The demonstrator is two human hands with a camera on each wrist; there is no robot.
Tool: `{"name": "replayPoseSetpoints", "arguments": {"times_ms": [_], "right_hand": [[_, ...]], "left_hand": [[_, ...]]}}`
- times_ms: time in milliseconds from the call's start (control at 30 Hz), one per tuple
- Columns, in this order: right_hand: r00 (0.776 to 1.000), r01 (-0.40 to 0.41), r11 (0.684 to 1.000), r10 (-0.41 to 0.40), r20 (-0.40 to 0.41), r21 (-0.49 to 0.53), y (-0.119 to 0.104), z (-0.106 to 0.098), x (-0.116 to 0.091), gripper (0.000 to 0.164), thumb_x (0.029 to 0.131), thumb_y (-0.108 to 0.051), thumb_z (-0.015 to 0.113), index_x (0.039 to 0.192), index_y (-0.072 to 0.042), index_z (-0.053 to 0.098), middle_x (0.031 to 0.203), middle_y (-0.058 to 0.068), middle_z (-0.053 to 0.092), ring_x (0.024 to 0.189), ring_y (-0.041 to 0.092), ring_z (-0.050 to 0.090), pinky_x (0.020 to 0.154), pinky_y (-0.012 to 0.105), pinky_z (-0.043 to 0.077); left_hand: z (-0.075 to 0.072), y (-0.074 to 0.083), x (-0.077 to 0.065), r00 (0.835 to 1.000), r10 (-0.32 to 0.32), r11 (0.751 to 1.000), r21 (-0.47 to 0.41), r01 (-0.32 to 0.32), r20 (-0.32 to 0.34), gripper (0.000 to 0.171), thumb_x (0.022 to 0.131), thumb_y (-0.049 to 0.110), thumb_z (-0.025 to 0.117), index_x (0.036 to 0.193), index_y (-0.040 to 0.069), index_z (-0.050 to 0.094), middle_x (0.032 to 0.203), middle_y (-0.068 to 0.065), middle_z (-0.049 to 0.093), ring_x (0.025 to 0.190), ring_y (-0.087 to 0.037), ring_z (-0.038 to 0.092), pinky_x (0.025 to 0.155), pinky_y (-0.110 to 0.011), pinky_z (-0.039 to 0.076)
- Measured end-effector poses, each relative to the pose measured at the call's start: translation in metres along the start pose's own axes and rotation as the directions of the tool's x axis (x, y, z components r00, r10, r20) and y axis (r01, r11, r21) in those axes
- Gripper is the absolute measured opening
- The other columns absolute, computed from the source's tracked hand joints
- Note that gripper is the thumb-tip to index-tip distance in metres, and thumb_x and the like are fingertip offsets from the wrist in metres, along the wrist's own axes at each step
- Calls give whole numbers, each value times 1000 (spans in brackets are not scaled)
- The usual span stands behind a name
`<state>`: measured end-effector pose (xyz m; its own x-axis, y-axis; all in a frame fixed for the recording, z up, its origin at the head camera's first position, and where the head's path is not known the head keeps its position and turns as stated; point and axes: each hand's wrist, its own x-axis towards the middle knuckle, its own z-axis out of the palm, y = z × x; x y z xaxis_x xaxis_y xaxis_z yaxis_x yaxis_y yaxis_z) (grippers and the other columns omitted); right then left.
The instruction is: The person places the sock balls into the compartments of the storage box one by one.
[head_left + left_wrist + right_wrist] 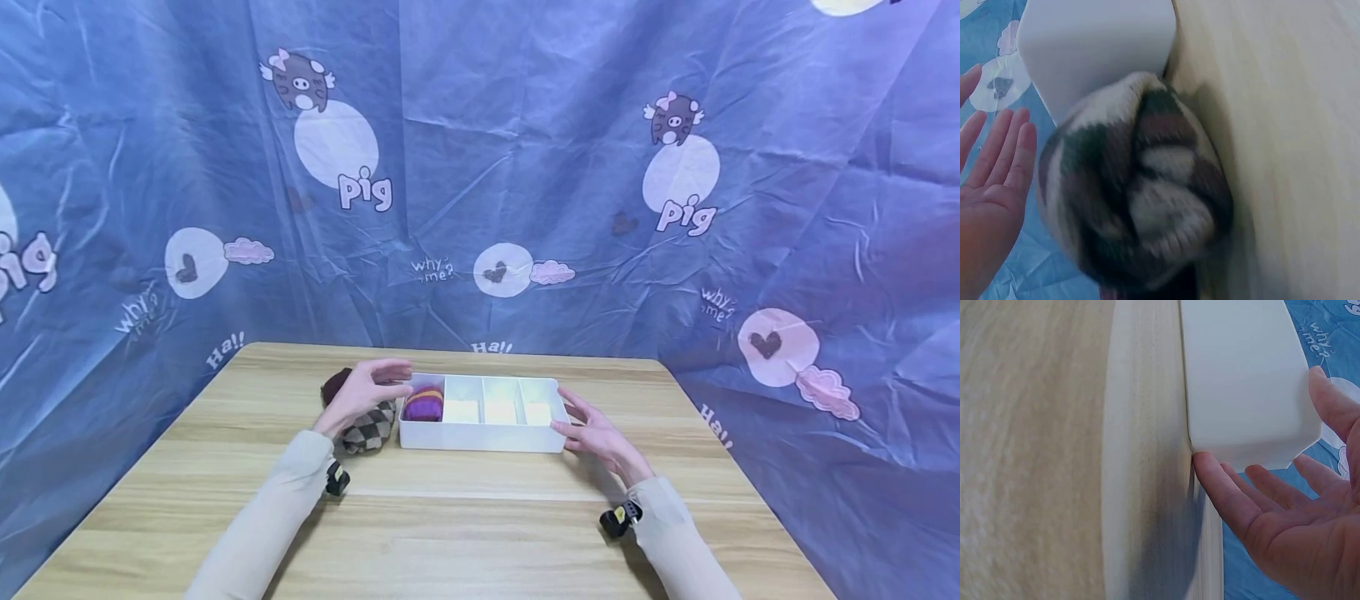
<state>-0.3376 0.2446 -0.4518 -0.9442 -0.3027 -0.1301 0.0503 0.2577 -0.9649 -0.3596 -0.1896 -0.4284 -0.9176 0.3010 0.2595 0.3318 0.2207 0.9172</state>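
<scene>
A white box (480,437) with several compartments stands on the table. A purple rolled sock (424,405) with an orange band fills its left compartment. My left hand (370,390) hovers by the box's left end, fingers straight in the left wrist view, holding nothing. Below it lies a checked, knitted bundle like balled socks (1147,187), beside the box. A dark maroon bundle (337,386) sits partly hidden behind that hand. At the box's right end, my right hand (603,435) touches the walls with spread, mostly straight fingers (1229,494); its thumb rests at the rim.
The wooden table (465,533) runs up to a blue printed curtain (525,183) behind it and on both sides. Small black cameras (621,518) are strapped at both wrists.
</scene>
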Motion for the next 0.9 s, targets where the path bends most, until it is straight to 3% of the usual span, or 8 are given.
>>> {"name": "replayPoseSetpoints", "arguments": {"times_ms": [367, 633, 800, 900], "right_hand": [[1000, -3, 1000, 3, 3, 6, -2, 1, -1, 82, 94, -22, 67, 158, -19, 17, 160, 24, 17, 117, 21, 55, 88, 34, 53], [1000, -5, 1000, 5, -6, 5, 0, 1, -1, 81, 94, -21, 67, 158, -19, 17, 160, 24, 18, 116, 20, 55, 87, 33, 53], [1000, -4, 1000, 4, -6, 16, 0, 2, 0, 81, 94, -20, 67, 158, -20, 17, 160, 23, 19, 118, 22, 55, 86, 32, 53], [1000, -1, 1000, 1, -5, 10, 1, 1, 1, 82, 94, -20, 67, 158, -20, 17, 160, 23, 19, 121, 24, 54, 88, 33, 53]], "left_hand": [[-19, -9, -17, 1000, -20, 1000, 19, 20, 15, 53, 83, 6, 76, 130, -7, 56, 127, -29, 61, 120, -44, 57, 85, -20, 54], [-31, -14, -28, 999, -39, 996, 74, 39, 0, 56, 79, 13, 81, 126, -7, 60, 125, -30, 62, 112, -45, 60, 83, -17, 53], [-37, -17, -36, 998, -58, 987, 153, 58, -6, 53, 75, 13, 84, 123, -3, 64, 121, -27, 63, 102, -35, 63, 78, -20, 53], [-39, -13, -41, 997, -69, 974, 216, 65, 15, 53, 75, 13, 84, 122, -1, 66, 120, -24, 64, 106, -33, 60, 89, -30, 51]]}}
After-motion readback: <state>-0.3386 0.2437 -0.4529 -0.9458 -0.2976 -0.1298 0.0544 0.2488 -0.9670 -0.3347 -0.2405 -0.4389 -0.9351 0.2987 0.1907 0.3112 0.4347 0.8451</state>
